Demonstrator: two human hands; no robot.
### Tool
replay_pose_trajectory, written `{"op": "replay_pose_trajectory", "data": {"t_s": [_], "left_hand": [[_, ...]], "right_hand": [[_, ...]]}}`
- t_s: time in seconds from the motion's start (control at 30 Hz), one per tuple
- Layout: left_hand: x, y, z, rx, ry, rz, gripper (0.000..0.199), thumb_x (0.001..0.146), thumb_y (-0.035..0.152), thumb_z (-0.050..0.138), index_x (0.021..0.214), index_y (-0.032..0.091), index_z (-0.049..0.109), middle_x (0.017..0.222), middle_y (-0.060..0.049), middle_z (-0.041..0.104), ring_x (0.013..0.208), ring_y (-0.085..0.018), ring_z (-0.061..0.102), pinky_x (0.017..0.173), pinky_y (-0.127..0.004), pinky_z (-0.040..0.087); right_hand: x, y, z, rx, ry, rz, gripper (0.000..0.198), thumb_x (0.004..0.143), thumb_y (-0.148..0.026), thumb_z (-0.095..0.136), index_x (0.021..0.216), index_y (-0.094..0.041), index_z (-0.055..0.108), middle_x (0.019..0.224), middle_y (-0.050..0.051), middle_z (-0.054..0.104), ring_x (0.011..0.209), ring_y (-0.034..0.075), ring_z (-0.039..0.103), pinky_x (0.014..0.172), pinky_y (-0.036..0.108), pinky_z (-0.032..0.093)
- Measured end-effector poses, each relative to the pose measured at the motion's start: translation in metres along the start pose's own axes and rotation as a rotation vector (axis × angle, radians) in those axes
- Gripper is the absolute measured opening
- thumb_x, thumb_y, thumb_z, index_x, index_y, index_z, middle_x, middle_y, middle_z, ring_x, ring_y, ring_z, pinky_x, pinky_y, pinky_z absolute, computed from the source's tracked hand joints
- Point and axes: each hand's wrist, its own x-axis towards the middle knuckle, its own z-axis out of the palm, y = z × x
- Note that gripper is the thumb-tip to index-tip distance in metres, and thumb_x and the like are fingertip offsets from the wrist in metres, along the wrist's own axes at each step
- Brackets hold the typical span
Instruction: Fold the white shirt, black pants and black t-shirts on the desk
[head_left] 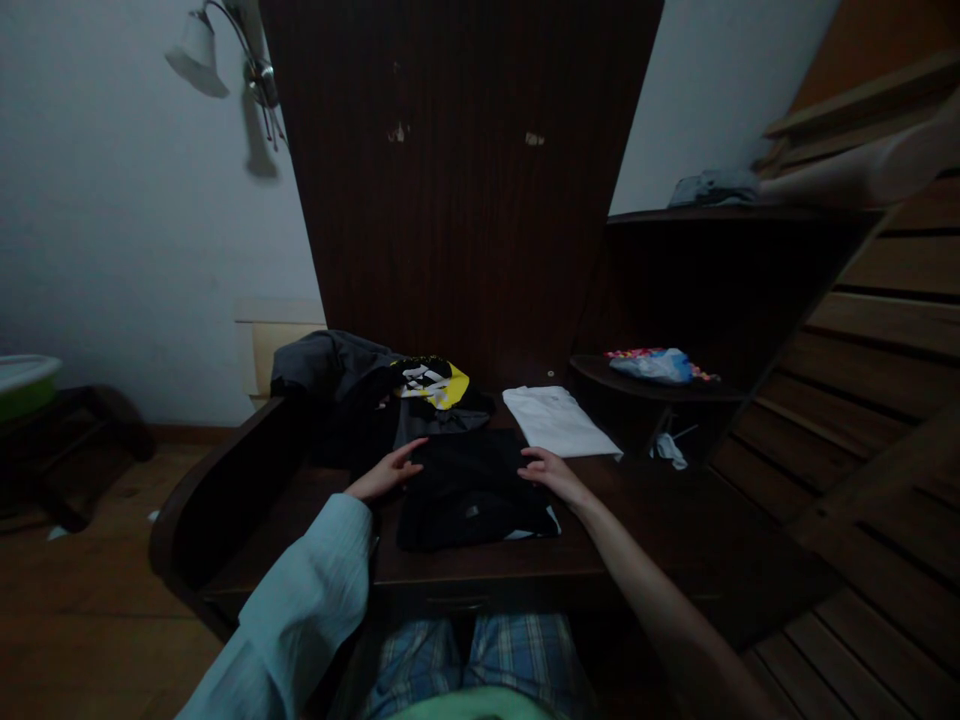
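Observation:
A black garment [472, 490], folded into a rough rectangle, lies on the dark wooden bench [637, 520] in front of me. A small light patch and a pale printed corner show along its near side. At its upper left edge is my left hand [390, 472], open, with index finger and thumb apart and the fingertips touching the cloth. My right hand [556, 474] is open at the upper right edge, its fingers stretched inward onto the fabric. Just beyond my right hand lies a folded white garment [559, 420].
A heap of dark clothes [337, 370] with a yellow-and-white print lies at the bench's back left, beside the curved armrest [195, 500]. Corner shelves [667, 395] at right hold a plastic bag [656, 366]. A wooden slatted structure [862, 400] stands far right; a wall lamp [199, 55] hangs upper left.

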Motion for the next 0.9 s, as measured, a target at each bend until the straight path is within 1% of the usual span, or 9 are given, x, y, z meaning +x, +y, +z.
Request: {"op": "replay_pose_trajectory", "data": {"t_s": [0.1,0.23,0.33,0.43,0.5,0.6,0.7,0.8,0.9], "left_hand": [[0.0029,-0.0014,0.002,-0.033,0.028,0.011,0.071,0.068,0.039,0.065,0.13,0.018,0.037,0.076,0.0,0.06,0.06,-0.01,0.052,0.051,-0.019,0.039],[0.0046,-0.0023,0.003,-0.056,0.058,-0.017,0.071,0.068,0.037,0.066,0.13,0.017,0.037,0.063,0.004,0.055,0.052,-0.007,0.047,0.047,-0.018,0.036],[0.0064,-0.0027,0.0049,-0.121,0.118,-0.059,0.07,0.071,0.036,0.064,0.131,0.018,0.034,0.066,0.003,0.056,0.051,-0.007,0.046,0.046,-0.017,0.036],[0.0063,-0.0029,0.0072,-0.155,0.173,-0.082,0.065,0.074,0.038,0.059,0.131,0.019,0.033,0.068,0.003,0.056,0.048,-0.006,0.045,0.044,-0.017,0.036],[0.0045,-0.0021,0.008,-0.146,0.163,-0.075,0.067,0.074,0.039,0.059,0.132,0.019,0.032,0.064,0.004,0.055,0.045,-0.005,0.044,0.042,-0.017,0.034],[0.0012,0.0008,0.0085,-0.089,0.109,-0.049,0.076,0.068,0.037,0.065,0.133,0.016,0.03,0.054,0.007,0.051,0.043,-0.006,0.042,0.041,-0.016,0.032],[0.0,0.0031,0.0086,-0.004,0.081,-0.015,0.076,0.067,0.036,0.066,0.132,0.014,0.032,0.046,0.01,0.044,0.041,-0.006,0.039,0.041,-0.016,0.03],[0.0015,0.0024,0.0086,0.064,0.085,0.004,0.075,0.067,0.039,0.064,0.131,0.014,0.035,0.045,0.01,0.043,0.04,-0.006,0.038,0.041,-0.017,0.029],[0.0031,-0.0006,0.0084,0.078,0.094,0.003,0.072,0.068,0.042,0.063,0.129,0.014,0.038,0.049,0.008,0.046,0.042,-0.006,0.04,0.042,-0.017,0.03]], "right_hand": [[-0.0016,-0.002,0.0007,0.029,0.02,-0.002,0.054,0.043,-0.04,0.075,0.087,-0.018,0.052,0.048,-0.01,0.05,0.046,0.009,0.045,0.05,0.023,0.031],[-0.006,-0.0064,0.0003,0.092,0.047,-0.001,0.052,0.041,-0.037,0.075,0.083,-0.019,0.051,0.046,-0.011,0.047,0.046,0.007,0.043,0.049,0.021,0.029],[-0.0085,-0.0091,0.0005,0.1,0.079,0.012,0.049,0.042,-0.038,0.074,0.081,-0.019,0.051,0.048,-0.011,0.048,0.047,0.008,0.043,0.049,0.021,0.029],[-0.0085,-0.0088,0.0007,0.075,0.099,0.023,0.048,0.048,-0.044,0.07,0.084,-0.019,0.051,0.049,-0.009,0.049,0.046,0.008,0.042,0.048,0.022,0.028],[-0.0074,-0.007,0.0002,0.054,0.093,0.002,0.051,0.048,-0.044,0.07,0.087,-0.019,0.051,0.048,-0.01,0.047,0.044,0.008,0.041,0.047,0.022,0.027],[-0.0055,-0.0037,-0.0012,0.025,0.092,-0.039,0.057,0.043,-0.041,0.073,0.09,-0.018,0.05,0.045,-0.012,0.043,0.043,0.007,0.039,0.047,0.021,0.025],[-0.0044,-0.0021,-0.0025,0.002,0.087,-0.054,0.059,0.042,-0.04,0.073,0.091,-0.018,0.05,0.044,-0.013,0.04,0.042,0.007,0.037,0.047,0.021,0.025],[-0.0041,-0.0018,-0.003,-0.017,0.074,-0.055,0.057,0.041,-0.04,0.073,0.088,-0.018,0.051,0.045,-0.013,0.04,0.043,0.006,0.037,0.048,0.021,0.026],[-0.0041,-0.0013,-0.0033,-0.033,0.076,-0.058,0.054,0.041,-0.04,0.073,0.085,-0.018,0.051,0.047,-0.012,0.04,0.044,0.006,0.036,0.048,0.021,0.026]]}}
